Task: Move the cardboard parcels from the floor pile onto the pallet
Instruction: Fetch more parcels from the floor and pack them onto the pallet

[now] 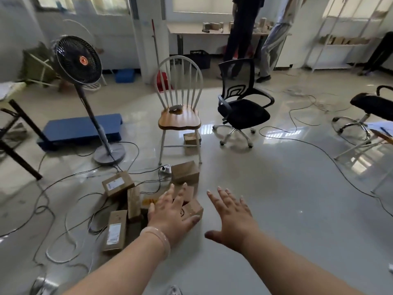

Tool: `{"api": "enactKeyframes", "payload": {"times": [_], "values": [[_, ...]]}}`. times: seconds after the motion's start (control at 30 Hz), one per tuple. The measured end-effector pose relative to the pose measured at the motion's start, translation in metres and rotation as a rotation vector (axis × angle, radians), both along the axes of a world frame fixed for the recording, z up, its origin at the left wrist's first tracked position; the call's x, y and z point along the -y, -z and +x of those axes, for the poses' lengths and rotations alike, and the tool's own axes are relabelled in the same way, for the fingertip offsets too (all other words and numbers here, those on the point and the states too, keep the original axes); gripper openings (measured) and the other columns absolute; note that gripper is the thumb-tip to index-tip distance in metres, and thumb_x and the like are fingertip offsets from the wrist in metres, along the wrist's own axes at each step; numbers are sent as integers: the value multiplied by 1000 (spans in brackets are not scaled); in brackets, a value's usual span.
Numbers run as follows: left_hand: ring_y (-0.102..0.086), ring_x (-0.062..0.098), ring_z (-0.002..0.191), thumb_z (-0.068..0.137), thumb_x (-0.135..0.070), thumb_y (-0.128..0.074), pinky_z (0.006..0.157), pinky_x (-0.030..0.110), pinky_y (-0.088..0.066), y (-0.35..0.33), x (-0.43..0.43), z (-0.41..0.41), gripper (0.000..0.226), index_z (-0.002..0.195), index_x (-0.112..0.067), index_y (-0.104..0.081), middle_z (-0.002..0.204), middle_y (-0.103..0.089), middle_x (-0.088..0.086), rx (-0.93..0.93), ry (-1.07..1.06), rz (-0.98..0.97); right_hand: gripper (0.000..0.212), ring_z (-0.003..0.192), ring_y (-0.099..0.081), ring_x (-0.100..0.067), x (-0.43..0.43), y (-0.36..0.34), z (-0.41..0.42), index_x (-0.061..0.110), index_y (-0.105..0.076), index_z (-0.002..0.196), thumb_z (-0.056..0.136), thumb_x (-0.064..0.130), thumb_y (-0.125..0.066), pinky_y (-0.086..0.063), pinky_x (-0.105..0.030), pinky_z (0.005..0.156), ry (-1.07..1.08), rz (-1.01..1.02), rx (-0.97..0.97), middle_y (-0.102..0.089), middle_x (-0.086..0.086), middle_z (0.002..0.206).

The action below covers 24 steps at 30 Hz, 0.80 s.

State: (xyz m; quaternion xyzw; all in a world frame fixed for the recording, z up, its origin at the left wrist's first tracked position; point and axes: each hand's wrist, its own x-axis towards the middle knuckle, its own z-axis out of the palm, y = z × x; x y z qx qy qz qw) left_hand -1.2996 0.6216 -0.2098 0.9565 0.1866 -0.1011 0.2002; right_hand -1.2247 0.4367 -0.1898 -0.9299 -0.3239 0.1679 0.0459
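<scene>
Translucent pale-pink rounded bangle (157, 239) circling wrist of left hand (170, 218), glossy band catching light. Both forearms (119, 269) showing bare to frame edge. Fingernails (184, 184) on left hand and right hand (231, 218) showing longish, pale.

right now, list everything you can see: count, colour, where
cardboard parcels: at least six, brown, piled on the floor ahead; one more under the wooden chair
pallet: one, blue, on the floor, left
pedestal fan: one, black head, grey base, left
wooden chair: one, white back, brown seat, centre
office chair: one, black, right of centre
swivel chair: one, black seat, chrome base, right edge
cables: several, dark and white, across the floor
power strip: one, white, behind the pile
people: at least two, by the far table
left hand: open, over the pile
right hand: open, over bare floor
</scene>
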Motion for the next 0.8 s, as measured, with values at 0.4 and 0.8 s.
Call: {"api": "enactKeyframes", "payload": {"times": [0.4, 0.8], "values": [[8, 24, 151, 86, -76, -39, 120, 53, -2, -7, -77, 178, 91, 149, -46, 19, 164, 15, -5, 17, 16, -13, 103, 149, 22, -14, -57, -13, 171, 42, 21, 152, 87, 66, -56, 15, -42, 120, 61, -20, 32, 23, 6, 163], [3, 26, 151, 86, -76, -40, 120, 51, -6, 8, -57, 338, 91, 149, -47, 19, 165, 13, -3, -38, -134, 1, 106, 149, 23, -14, -43, 9, 372, 43, 22, 151, 85, 67, -57, 17, -42, 118, -86, -14, 54, 23, 7, 163]]}}
